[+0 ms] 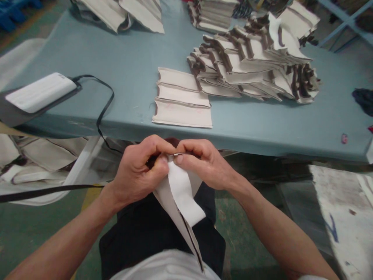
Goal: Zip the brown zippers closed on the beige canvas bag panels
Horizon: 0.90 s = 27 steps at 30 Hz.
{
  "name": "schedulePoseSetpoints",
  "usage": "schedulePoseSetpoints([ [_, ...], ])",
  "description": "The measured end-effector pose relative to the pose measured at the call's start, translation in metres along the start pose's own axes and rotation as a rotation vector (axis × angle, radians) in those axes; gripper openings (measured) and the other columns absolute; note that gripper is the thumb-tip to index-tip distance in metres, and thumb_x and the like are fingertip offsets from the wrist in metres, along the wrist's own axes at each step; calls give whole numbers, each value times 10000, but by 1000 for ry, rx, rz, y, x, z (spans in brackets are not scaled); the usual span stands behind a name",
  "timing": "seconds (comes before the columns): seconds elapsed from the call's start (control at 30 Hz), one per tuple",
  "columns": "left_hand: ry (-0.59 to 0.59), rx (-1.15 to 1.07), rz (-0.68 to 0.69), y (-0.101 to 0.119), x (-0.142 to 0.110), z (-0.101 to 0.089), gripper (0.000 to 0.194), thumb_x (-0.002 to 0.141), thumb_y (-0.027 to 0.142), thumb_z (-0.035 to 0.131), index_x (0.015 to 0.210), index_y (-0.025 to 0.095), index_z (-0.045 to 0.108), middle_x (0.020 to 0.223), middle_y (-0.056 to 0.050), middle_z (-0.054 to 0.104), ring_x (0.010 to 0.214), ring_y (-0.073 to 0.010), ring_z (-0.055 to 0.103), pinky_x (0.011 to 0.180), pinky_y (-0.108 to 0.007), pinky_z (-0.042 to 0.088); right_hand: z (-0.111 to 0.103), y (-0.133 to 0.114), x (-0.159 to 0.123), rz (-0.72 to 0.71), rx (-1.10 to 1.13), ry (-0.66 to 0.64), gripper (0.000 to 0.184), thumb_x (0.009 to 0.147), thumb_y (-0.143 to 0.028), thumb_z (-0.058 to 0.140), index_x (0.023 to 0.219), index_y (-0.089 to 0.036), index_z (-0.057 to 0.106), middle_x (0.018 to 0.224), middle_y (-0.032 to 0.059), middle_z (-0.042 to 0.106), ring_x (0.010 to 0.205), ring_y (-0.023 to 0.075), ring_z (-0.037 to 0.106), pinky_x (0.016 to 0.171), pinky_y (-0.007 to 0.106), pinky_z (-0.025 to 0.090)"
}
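Note:
Just in front of the table's near edge, my left hand (145,165) and my right hand (204,161) meet at the top of a beige fabric piece (167,198). Thumbs and forefingers of both pinch its upper edge. A white strip (186,196) hangs down over the piece from between the thumbs. The fabric's lower end, with a dark edge, reaches toward my lap. What lies right under the fingertips is mostly hidden. Beyond my hands, a flat beige panel with ridged seams (182,97) lies on the blue-green table (131,50).
A large heap of beige panels with dark edges (247,62) covers the table's right side. More fabric pieces (125,13) lie at the back. At left rests a white device (40,91) with a black strap. Below it stands a white bin (81,163) holding fabric.

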<state>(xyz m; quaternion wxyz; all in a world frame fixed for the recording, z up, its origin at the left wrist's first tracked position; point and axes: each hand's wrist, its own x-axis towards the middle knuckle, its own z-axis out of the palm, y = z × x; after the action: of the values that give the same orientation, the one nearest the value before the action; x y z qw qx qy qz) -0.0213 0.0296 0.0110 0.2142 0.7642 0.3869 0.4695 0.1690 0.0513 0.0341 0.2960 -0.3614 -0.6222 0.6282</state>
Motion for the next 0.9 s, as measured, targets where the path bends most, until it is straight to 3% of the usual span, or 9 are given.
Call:
schedulePoseSetpoints([
  [0.2,-10,44,265,-20,-10,5,292,865,14,559,1026,219,689,821,-13,770,722,-151,744,631,-225,567,8,24,-4,155,303,22,287,795,-410,704,674,-199,551,587,-68,463,498,79,359,485,226,277],
  [0.3,-25,118,368,-23,-10,5,257,906,29,563,1065,210,653,868,-34,777,779,-160,760,659,-229,583,10,37,-5,161,386,29,265,814,-414,668,697,-197,572,586,-67,454,485,83,344,457,229,253],
  [0.5,-45,150,438,-19,-9,3,220,930,47,569,1079,192,638,901,-55,781,795,-164,749,682,-240,586,17,36,-4,140,474,42,438,860,-558,693,655,-214,513,574,-65,439,486,80,331,463,229,292],
  [0.57,-44,150,382,-14,-12,1,234,918,42,578,1081,189,660,872,-51,785,772,-167,750,689,-245,582,17,31,-4,148,505,-6,506,847,-629,730,659,-218,503,563,-76,422,470,71,317,457,225,290],
  [0.73,-37,58,17,3,-19,-6,276,872,158,642,1141,199,691,975,-60,802,776,-173,744,687,-257,571,7,16,-11,37,439,-43,499,887,-564,771,666,-198,515,590,-88,376,499,54,281,470,210,261],
  [0.8,-59,-34,-36,10,-16,-10,276,856,151,621,1119,205,685,970,-27,779,779,-151,716,680,-237,547,2,10,-13,-4,348,-45,488,909,-533,754,654,-193,515,590,-85,367,513,54,273,475,211,246],
  [0.9,-167,-105,-82,17,-4,-15,186,950,139,525,1003,214,687,878,28,738,730,-107,669,660,-204,498,-1,2,-15,-48,169,-46,433,913,-466,728,648,-192,523,586,-82,361,522,58,265,477,216,240],
])
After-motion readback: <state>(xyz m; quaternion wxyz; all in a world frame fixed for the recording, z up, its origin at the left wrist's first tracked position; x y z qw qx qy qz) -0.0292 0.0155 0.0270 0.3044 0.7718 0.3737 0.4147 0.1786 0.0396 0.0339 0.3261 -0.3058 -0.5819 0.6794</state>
